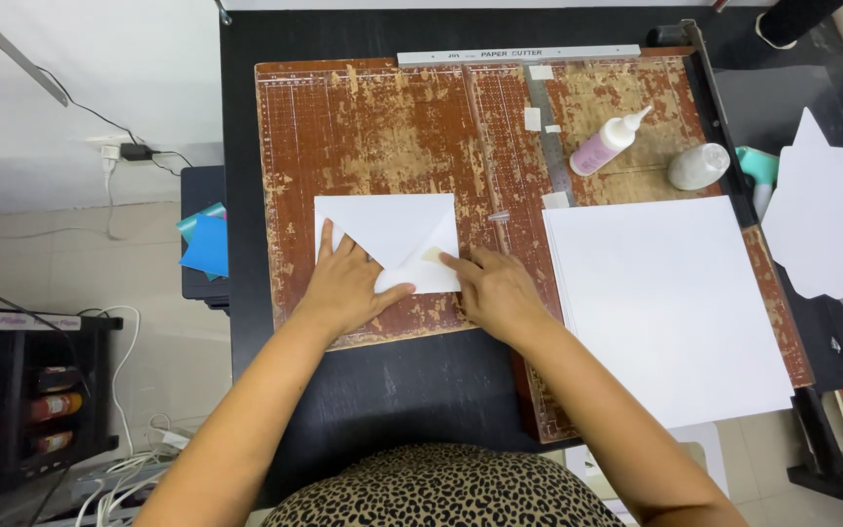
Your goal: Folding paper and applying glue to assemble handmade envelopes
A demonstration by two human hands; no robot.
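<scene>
A white paper folded like an envelope (389,226) lies on the worn brown board of a paper cutter (392,127). My left hand (345,285) rests flat on its lower left flap, fingers spread. My right hand (493,289) presses its forefinger on the lower right flap, near a small translucent spot on the paper. Neither hand grips anything.
A stack of white sheets (665,303) lies to the right on the board. A glue bottle (609,141) lies on its side at the back, a clear round cap (699,166) beside it. Cut white shapes (822,220) rest at the far right. The board sits on a black table (382,390).
</scene>
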